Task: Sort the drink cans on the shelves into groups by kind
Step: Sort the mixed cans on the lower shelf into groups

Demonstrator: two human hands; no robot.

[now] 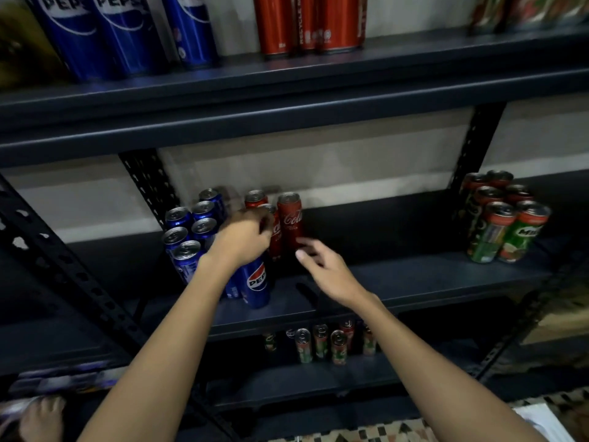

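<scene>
The scene is dim, and the dark metal shelf rack (287, 100) swallows most of the light. The pale wall (366, 161) behind the rack is the brightest area. Small highlights glint on the silver tops of the blue cans (186, 231) on the rack's middle level. Both hands are smeared by motion blur. Toward the frame's corners the rack's uprights bow and lean, and the tall blue cans (105, 33) on its top level look soft and stretched.
</scene>
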